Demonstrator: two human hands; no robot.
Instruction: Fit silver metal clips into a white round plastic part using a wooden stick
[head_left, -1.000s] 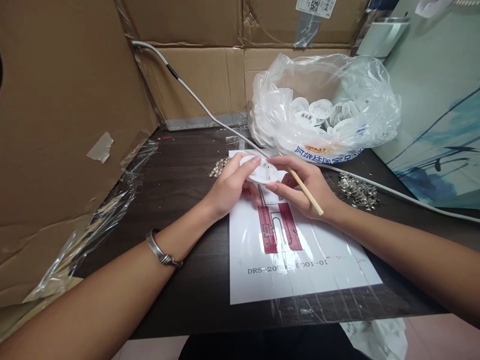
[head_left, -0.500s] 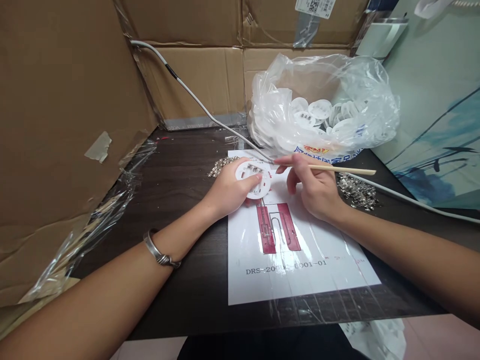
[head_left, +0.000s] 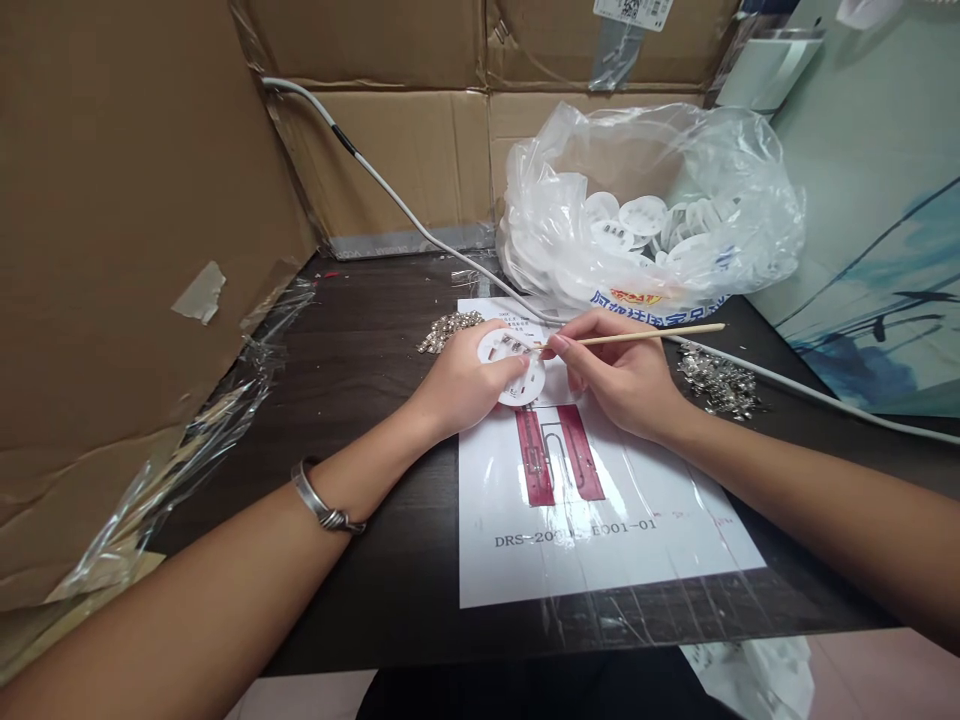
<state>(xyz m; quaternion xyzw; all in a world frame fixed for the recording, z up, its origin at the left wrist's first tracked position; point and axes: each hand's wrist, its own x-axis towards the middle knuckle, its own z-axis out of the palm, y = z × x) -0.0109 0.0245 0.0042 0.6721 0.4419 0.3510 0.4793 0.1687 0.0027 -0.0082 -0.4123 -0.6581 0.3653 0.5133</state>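
Note:
My left hand holds a round white plastic disc flat on the table, thumb across its lower edge; small metal parts show on the disc's top. My right hand pinches a thin wooden stick, lying nearly level, with its tip touching the disc's upper right part. Both hands rest at the top of a white printed sheet with two red bars, taped down under clear film.
A clear plastic bag full of white discs stands behind the hands. Piles of small metal clips lie at left and right. A grey cable crosses the dark table. Cardboard walls enclose the left and back.
The disc was turned face-up and set down under my left hand. My right hand swung the stick from pointing down-right to nearly level and brought its tip onto the disc.

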